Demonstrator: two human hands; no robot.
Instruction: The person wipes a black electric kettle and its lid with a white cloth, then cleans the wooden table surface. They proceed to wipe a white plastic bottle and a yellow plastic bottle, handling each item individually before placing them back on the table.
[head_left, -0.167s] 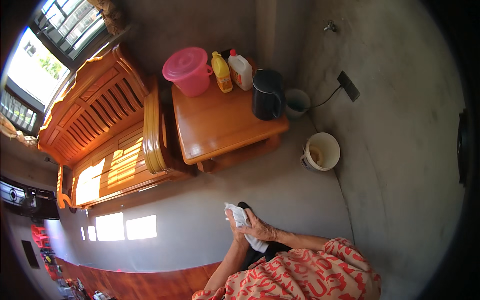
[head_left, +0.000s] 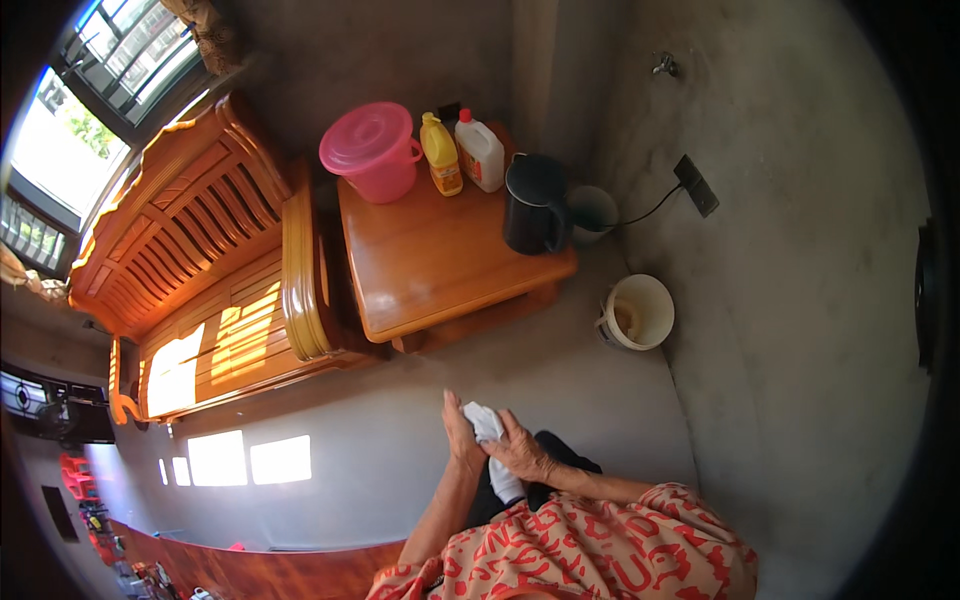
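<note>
On my feed, the white cloth (head_left: 484, 421) slants lapward between the right hand (head_left: 520, 453), grasping it, and the uncurled left hand (head_left: 461, 432).

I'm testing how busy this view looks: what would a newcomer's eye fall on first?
Probably the bright pink lidded bucket at the back left of the glossy wooden table. Next might come the wooden bench left of it, striped with sunlight. Then, low in the middle, the white cloth between the person's left hand and right hand.
</note>
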